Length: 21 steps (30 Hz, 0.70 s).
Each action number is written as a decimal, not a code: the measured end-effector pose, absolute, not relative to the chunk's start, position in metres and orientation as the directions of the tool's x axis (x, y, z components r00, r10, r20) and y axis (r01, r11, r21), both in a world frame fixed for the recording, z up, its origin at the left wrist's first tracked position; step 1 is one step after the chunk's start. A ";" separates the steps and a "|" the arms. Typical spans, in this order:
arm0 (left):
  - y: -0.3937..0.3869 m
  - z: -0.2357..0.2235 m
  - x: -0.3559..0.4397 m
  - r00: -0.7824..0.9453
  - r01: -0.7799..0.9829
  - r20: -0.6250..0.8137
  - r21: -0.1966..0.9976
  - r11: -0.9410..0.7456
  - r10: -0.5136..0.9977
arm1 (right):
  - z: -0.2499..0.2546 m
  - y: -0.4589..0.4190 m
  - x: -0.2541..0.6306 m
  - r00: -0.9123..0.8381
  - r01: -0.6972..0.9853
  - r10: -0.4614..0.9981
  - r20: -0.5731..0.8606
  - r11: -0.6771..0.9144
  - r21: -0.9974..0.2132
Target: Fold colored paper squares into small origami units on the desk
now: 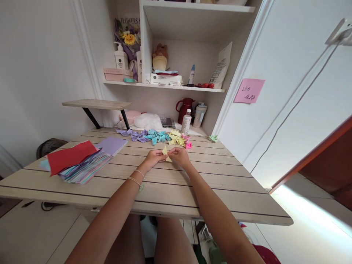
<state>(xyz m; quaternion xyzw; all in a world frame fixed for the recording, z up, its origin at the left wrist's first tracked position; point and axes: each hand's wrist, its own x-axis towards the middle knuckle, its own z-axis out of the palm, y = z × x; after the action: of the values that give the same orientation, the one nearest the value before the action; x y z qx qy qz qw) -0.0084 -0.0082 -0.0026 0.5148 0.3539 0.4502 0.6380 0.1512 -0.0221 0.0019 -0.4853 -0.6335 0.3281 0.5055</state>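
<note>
Two forearms (164,205) reach over the near edge of the worktop (220,194), bracelets (134,179) on the left wrist. To the left lies a fanned paper stack (85,169), a red sheet (71,157) askew on top and a purple sheet (112,145) at its far right corner; set off to the side, it seems meant to be within reach yet out of the way. The left hand (155,157) and right hand (178,156) meet mid-worktop, thumbs and fingers pinched on a small yellow paper (164,150) with a point standing up between them; a fingertip grip on both sides probably keeps the creases under control without crushing it. Just beyond, folded pieces run in a row, apparently grouped by colour: purple (139,136), blue (156,136), yellow (176,139), then pink (188,145), likely pushed back to leave working room. One green piece (213,138) lies apart to the right; why, I cannot tell. Behind the row stand a bottle (186,121), a red jug (186,109) and a cup (200,115), upright under the shelf (192,88), perhaps to stay clear of the elbows.
</note>
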 end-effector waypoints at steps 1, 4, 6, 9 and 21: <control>-0.009 -0.003 -0.008 0.344 -0.209 0.006 0.975 0.070 0.939 | 0.001 -0.022 0.151 -0.019 0.283 0.948 0.319 0.311 -0.908; -0.009 -0.003 -0.008 0.331 -0.215 -0.004 0.973 0.080 0.944 | 0.000 -0.020 0.150 -0.023 0.273 0.950 0.311 0.305 -0.912; -0.008 -0.004 -0.008 0.312 -0.227 -0.007 0.970 0.082 0.950 | 0.000 -0.019 0.149 -0.029 0.260 0.951 0.308 0.304 -0.916; -0.005 -0.005 -0.008 0.280 -0.255 -0.009 0.963 0.084 0.960 | 0.001 -0.019 0.148 -0.050 0.228 0.953 0.300 0.303 -0.925; -0.004 -0.004 -0.010 0.235 -0.355 -0.020 0.929 0.105 0.972 | -0.006 -0.022 0.142 -0.067 0.166 0.957 0.281 0.288 -0.943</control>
<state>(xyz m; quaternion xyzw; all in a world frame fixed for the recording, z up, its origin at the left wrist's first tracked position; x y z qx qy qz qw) -0.0098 -0.0041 -0.0036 0.4361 0.3534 0.5073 0.6539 0.1419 -0.0219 -0.0058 -0.4534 -0.6191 0.3875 0.5108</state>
